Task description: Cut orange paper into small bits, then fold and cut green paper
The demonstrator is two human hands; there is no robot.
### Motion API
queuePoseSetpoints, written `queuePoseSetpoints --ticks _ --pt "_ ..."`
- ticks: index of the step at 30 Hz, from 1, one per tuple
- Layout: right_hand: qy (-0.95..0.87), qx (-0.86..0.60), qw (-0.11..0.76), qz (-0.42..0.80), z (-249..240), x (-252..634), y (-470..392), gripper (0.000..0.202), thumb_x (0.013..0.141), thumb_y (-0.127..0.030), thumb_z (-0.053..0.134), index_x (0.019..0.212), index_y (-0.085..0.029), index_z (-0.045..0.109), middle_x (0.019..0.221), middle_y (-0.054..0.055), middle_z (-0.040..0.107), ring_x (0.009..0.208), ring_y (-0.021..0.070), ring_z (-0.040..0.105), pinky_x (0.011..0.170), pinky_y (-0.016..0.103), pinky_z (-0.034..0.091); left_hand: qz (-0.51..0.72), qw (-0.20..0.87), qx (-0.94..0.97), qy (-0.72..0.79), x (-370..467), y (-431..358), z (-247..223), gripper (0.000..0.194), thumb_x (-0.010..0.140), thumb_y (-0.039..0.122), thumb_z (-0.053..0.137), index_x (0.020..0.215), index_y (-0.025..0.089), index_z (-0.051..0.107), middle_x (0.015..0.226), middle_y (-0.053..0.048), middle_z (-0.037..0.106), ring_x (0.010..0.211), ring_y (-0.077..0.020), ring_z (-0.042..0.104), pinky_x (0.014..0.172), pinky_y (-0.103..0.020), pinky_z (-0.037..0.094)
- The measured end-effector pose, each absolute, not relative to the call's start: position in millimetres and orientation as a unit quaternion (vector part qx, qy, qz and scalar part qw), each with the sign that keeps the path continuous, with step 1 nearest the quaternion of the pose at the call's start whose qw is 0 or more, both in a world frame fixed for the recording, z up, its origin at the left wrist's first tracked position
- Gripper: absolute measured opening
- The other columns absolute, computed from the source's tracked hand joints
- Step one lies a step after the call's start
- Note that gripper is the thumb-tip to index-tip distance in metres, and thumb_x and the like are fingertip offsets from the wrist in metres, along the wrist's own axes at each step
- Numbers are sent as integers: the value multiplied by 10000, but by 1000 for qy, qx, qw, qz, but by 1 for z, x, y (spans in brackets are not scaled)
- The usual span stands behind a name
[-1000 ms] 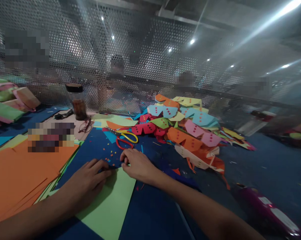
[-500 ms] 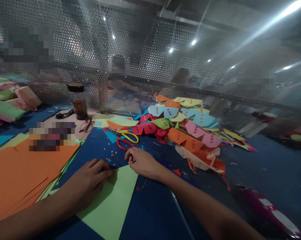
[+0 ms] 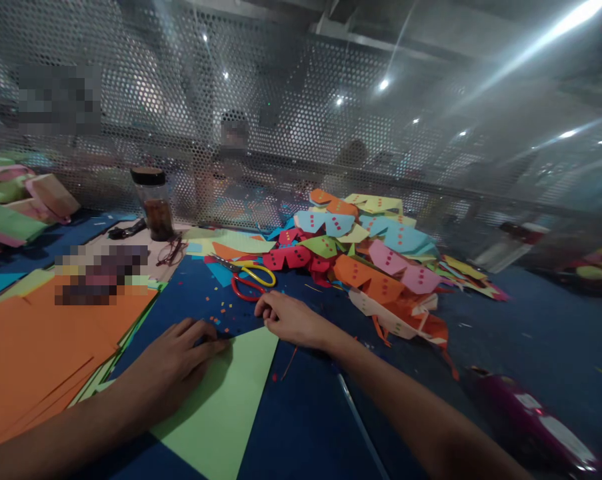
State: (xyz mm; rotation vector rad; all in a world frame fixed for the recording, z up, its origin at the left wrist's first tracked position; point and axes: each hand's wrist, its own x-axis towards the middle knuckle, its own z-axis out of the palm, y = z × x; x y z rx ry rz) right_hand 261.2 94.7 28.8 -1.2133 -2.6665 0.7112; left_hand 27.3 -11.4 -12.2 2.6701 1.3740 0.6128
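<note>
A light green sheet of paper (image 3: 225, 400) lies on the dark blue table in front of me, one far corner beside my right hand. My left hand (image 3: 185, 357) rests on the sheet's left part, palm down, fingers stretched forward and slightly bent. At the far right corner, my right hand (image 3: 293, 320) is closed with curled fingers; the inside of its grip is hidden. Just beyond it are scissors (image 3: 251, 280) with one yellow and one red handle loop, blades pointing away to the left. Small paper scraps (image 3: 222, 308) are scattered between the hands and the scissors.
Orange paper sheets (image 3: 25, 360) are stacked at left. Behind them stand a black-lidded bottle (image 3: 157, 210) and glasses (image 3: 171, 250). Folded colourful paper shapes (image 3: 381, 267) pile up at right. A purple device (image 3: 535, 413) lies near right. A perforated metal screen (image 3: 291, 133) borders the table's back.
My right hand has shifted slightly right and away from me, uncovering more of the green sheet's corner. My left hand stays on the sheet. The view has moved a little.
</note>
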Motion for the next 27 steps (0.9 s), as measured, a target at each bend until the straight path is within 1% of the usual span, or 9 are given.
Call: queuePoseSetpoints --ticks 5,11,17,23,27 --pt "-885 -389 63 247 29 265 99 308 762 -17 464 975 -177 620 941 36 639 824 138 573 691 226 389 201 42 870 448 27 -12 -12 397 897 69 414 1197 261 591 1109 -63 618 938 -225 544 793 -365 472" --pt "-887 -375 58 262 26 268 106 327 730 5 480 970 -164 625 903 29 645 794 132 578 675 219 402 207 48 868 449 27 -13 -12 387 904 81 417 1189 265 603 1091 -59 623 921 -223 551 778 -360 471" --pt "-889 -359 56 278 29 271 108 346 737 27 453 961 -161 637 949 43 643 803 129 578 677 213 410 211 51 867 448 27 -11 -13 377 914 93 413 1195 262 600 1104 -64 624 933 -228 546 777 -365 471" --pt "-889 -347 49 294 33 272 110 348 740 41 442 951 -151 643 915 41 627 792 126 563 668 204 407 208 46 867 450 27 -12 -13 390 902 68 412 1183 253 609 1103 -65 620 932 -219 543 794 -358 469" --pt "-889 -335 46 308 36 274 111 414 691 77 418 952 -151 643 919 36 606 784 119 546 667 199 407 194 51 869 452 26 -12 -14 407 903 58 405 1203 258 593 1122 -64 608 959 -226 537 807 -366 463"
